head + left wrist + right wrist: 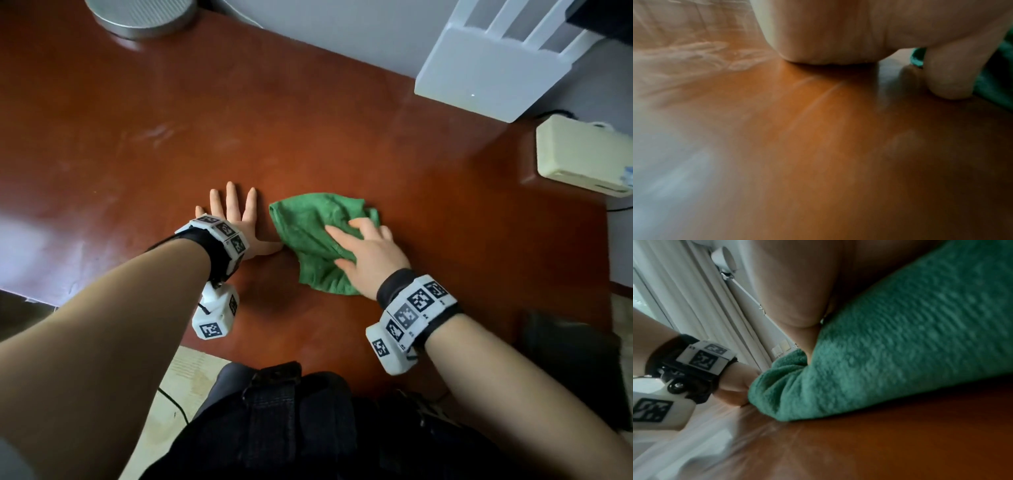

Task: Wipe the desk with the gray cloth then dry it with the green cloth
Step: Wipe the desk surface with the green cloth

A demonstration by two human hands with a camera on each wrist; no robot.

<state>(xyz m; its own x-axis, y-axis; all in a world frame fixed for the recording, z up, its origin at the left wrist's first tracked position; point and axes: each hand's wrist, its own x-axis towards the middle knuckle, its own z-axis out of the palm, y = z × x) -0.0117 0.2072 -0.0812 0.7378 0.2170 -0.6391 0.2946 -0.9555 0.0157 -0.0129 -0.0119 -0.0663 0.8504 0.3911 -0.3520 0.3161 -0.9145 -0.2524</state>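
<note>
One green cloth (318,236), one desk (308,137), two hands pressing flat

red-brown desk (308,137) — green cloth (308,233), beige box (579,154)

Soft daylight falls from the left onto the desk (308,144), leaving a pale glare patch on its left part and a dim right part. The head view is sharp at the centre and bends straight lines near the desk's far edge. Both wrist views are smeared and out of focus; the desk in them fades from washed-out glare to deep shadow.
</note>
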